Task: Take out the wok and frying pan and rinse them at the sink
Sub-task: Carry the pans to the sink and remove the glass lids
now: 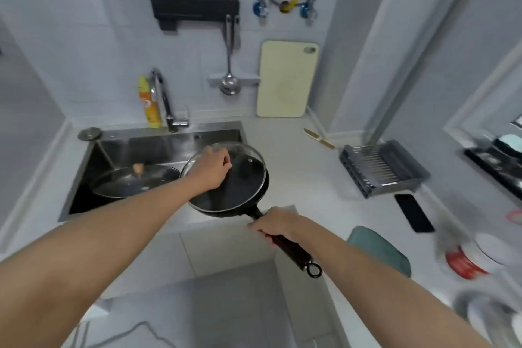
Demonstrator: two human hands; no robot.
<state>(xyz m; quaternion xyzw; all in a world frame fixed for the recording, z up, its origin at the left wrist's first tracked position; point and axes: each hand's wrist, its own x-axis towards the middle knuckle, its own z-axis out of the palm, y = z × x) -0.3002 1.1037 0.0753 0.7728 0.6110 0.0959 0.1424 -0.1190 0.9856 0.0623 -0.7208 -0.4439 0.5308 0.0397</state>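
From my seat the kitchen looks evenly lit, cool and bluish, with soft light and no hard shadows. The sink (84, 167) basin is the darkest area, its near wall almost black. I see faint glare on the glass lid (248, 161) and a bright streak along the tap (161, 93). The wide lens bends the walls and counter edges outward toward the corners. The centre is fairly sharp; the lower right corner smears badly, so the plates (491, 248) there are blurred. My forearms look stretched near the bottom edge.
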